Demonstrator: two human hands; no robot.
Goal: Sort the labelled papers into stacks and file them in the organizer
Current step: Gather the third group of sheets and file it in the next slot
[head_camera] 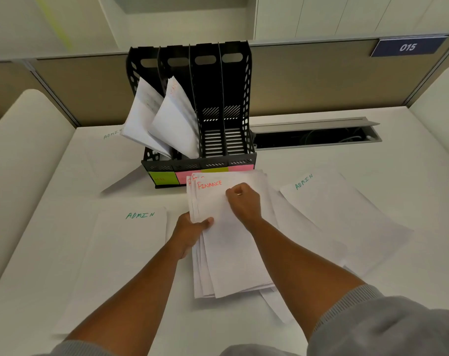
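A stack of white sheets headed FINANCE in red [226, 242] lies fanned in the middle of the desk. My left hand [190, 233] grips its left edge, thumb on top. My right hand [244, 201] presses down on the top sheet with curled fingers. The black four-slot organizer [240, 104] stands behind it. Its two left slots hold leaning bundles of paper [164, 119]; the two right slots are bare. Green and pink sticky notes [164, 177] mark the slot fronts. Single sheets marked ADMIN in green lie at the left [131, 242], right [346, 214] and far left [110, 142].
An open cable tray [318, 136] with a raised lid runs along the back of the desk, right of the organizer. A partition wall [321, 80] with a blue plate reading 015 closes the back. More loose sheets lie under the FINANCE stack.
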